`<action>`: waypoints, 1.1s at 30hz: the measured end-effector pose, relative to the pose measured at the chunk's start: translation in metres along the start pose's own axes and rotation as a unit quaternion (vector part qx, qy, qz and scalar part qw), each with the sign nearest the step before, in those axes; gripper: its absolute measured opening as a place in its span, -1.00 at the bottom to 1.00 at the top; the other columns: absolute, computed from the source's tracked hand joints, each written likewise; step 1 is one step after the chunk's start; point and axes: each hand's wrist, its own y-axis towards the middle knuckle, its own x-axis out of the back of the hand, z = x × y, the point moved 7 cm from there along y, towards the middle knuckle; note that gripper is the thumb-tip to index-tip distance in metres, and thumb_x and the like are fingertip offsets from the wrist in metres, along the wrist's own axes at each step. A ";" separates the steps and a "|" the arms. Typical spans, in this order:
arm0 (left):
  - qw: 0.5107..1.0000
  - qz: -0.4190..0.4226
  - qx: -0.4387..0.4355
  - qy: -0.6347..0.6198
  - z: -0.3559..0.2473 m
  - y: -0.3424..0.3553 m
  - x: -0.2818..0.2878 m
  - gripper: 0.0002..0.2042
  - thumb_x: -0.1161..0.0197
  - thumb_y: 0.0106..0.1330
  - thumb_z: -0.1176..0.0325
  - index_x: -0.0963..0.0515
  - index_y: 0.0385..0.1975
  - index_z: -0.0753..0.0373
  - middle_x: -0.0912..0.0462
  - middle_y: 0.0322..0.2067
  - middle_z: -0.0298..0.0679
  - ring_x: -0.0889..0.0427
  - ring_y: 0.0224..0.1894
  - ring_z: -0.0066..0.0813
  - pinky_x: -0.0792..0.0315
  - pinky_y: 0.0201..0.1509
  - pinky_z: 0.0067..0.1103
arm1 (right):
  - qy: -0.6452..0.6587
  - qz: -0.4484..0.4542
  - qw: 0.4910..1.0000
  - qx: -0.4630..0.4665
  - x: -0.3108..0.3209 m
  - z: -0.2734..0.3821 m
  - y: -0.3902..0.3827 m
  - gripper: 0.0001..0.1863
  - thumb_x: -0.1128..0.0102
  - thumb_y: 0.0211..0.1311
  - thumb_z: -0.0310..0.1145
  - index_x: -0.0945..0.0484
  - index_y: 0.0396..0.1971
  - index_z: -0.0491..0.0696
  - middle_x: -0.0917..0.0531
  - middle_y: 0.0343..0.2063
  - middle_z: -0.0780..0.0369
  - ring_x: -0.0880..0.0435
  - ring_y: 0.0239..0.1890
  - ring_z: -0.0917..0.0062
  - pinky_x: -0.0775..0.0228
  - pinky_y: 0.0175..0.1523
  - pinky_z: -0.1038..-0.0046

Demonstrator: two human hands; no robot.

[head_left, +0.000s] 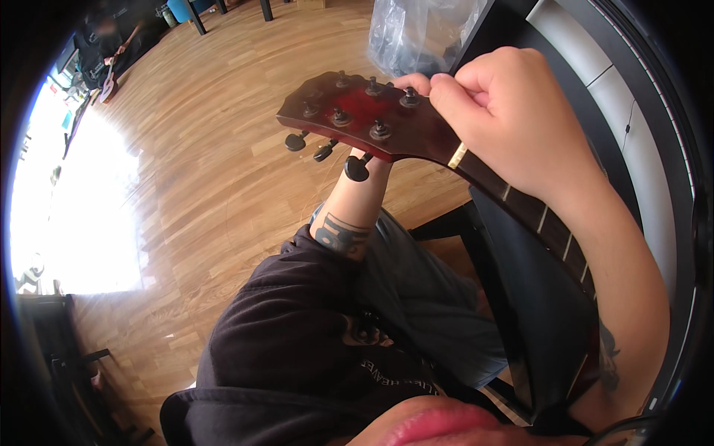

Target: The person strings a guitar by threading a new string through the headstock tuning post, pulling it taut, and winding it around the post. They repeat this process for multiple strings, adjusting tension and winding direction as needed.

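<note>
Above the person's lap, a red guitar headstock (361, 111) pointed up-left, its neck (520, 208) running down-right. The right hand (513, 111) pinched a tuning post (410, 94); the left hand's (364, 157) grip beneath was hidden.

Open wooden floor (208, 171) left of the guitar headstock (357, 115), clear plastic bag (416, 33) close behind it, black chair (513, 297) crowding beneath the neck.
</note>
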 end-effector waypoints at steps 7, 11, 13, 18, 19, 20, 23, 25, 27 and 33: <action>0.994 0.097 -0.014 -0.046 -0.004 0.005 -0.005 -0.54 -0.34 0.30 -0.02 -0.42 -0.14 0.28 -0.54 -0.13 -0.08 -0.61 -0.07 -0.24 -0.58 -0.03 -0.43 | 0.013 0.008 1.000 -0.002 -0.003 -0.006 0.001 -0.52 -0.17 0.32 -0.39 -0.25 -0.77 -0.25 -0.12 -0.83 0.27 -0.09 -0.73 0.66 0.08 -0.58 0.42; 0.986 0.127 -0.016 -0.106 0.000 0.005 -0.007 -0.56 -0.34 0.32 0.01 -0.43 -0.10 0.26 -0.50 -0.08 -0.08 -0.58 0.02 -0.23 -0.56 0.04 -0.40 | 0.012 0.026 1.000 -0.011 -0.004 -0.009 -0.001 -0.52 -0.18 0.34 -0.39 -0.25 -0.75 -0.26 -0.15 -0.81 0.26 -0.11 -0.72 0.65 0.06 -0.56 0.41; 0.996 0.058 -0.014 -0.073 -0.001 0.000 0.008 -0.56 -0.33 0.34 0.01 -0.45 -0.06 0.27 -0.51 -0.09 -0.09 -0.58 0.02 -0.23 -0.55 0.05 -0.39 | 0.020 0.025 0.999 -0.011 -0.005 -0.011 0.001 -0.53 -0.18 0.33 -0.40 -0.26 -0.74 -0.26 -0.16 -0.80 0.25 -0.12 -0.71 0.65 0.05 -0.55 0.41; 0.985 0.170 -0.043 -0.009 -0.007 0.004 0.004 -0.56 -0.29 0.38 0.02 -0.52 -0.01 0.29 -0.54 -0.08 -0.06 -0.60 0.04 -0.21 -0.56 0.11 -0.33 | 0.011 0.025 1.000 0.002 -0.004 -0.007 0.001 -0.54 -0.18 0.33 -0.41 -0.26 -0.73 -0.26 -0.17 -0.79 0.24 -0.13 -0.70 0.64 0.04 -0.54 0.41; 0.979 0.193 -0.044 -0.043 -0.008 0.005 -0.001 -0.56 -0.28 0.38 0.02 -0.52 -0.02 0.29 -0.54 -0.06 -0.04 -0.60 0.06 -0.19 -0.56 0.14 -0.31 | 0.015 0.023 1.000 0.009 -0.005 -0.007 0.000 -0.54 -0.18 0.33 -0.41 -0.26 -0.73 -0.26 -0.17 -0.80 0.24 -0.13 -0.71 0.64 0.04 -0.55 0.41; 0.978 0.194 -0.049 -0.063 -0.008 0.005 -0.001 -0.56 -0.28 0.38 0.02 -0.52 -0.02 0.30 -0.54 -0.03 -0.02 -0.60 0.08 -0.18 -0.56 0.15 -0.30 | 0.019 0.021 0.999 0.016 -0.006 -0.006 0.000 -0.54 -0.17 0.34 -0.41 -0.25 -0.73 -0.26 -0.17 -0.80 0.24 -0.13 -0.71 0.64 0.04 -0.55 0.41; 0.987 0.136 -0.061 -0.056 -0.005 -0.001 0.005 -0.53 -0.28 0.38 0.01 -0.51 -0.02 0.34 -0.54 0.03 0.02 -0.60 0.13 -0.15 -0.58 0.15 -0.30 | 0.008 0.014 0.999 0.039 -0.003 0.002 0.001 -0.53 -0.17 0.34 -0.40 -0.26 -0.74 -0.26 -0.15 -0.82 0.25 -0.12 -0.72 0.65 0.06 -0.56 0.42; 0.997 0.045 -0.057 0.041 -0.006 -0.004 0.001 -0.51 -0.29 0.37 0.00 -0.49 -0.03 0.37 -0.56 0.03 0.03 -0.63 0.11 -0.16 -0.61 0.11 -0.34 | 0.001 0.012 0.999 0.038 -0.001 0.004 0.002 -0.53 -0.16 0.34 -0.41 -0.25 -0.75 -0.25 -0.14 -0.82 0.25 -0.10 -0.73 0.66 0.08 -0.57 0.43; 0.993 -0.024 -0.043 0.107 -0.007 -0.007 0.006 -0.50 -0.29 0.36 -0.02 -0.49 -0.04 0.38 -0.60 -0.02 0.00 -0.67 0.05 -0.21 -0.63 0.05 -0.40 | -0.003 0.010 0.999 0.038 -0.001 0.005 0.001 -0.52 -0.16 0.34 -0.41 -0.25 -0.76 -0.24 -0.12 -0.83 0.26 -0.09 -0.73 0.67 0.09 -0.58 0.43; 0.999 -0.004 -0.018 -0.028 -0.002 -0.007 0.000 -0.52 -0.30 0.35 -0.03 -0.47 -0.07 0.33 -0.67 -0.20 -0.13 -0.72 -0.16 -0.40 -0.64 -0.08 -0.57 | -0.002 0.012 0.998 0.055 -0.002 0.000 0.001 -0.50 -0.15 0.35 -0.40 -0.23 -0.78 -0.21 -0.11 -0.82 0.30 -0.07 -0.73 0.69 0.10 -0.58 0.46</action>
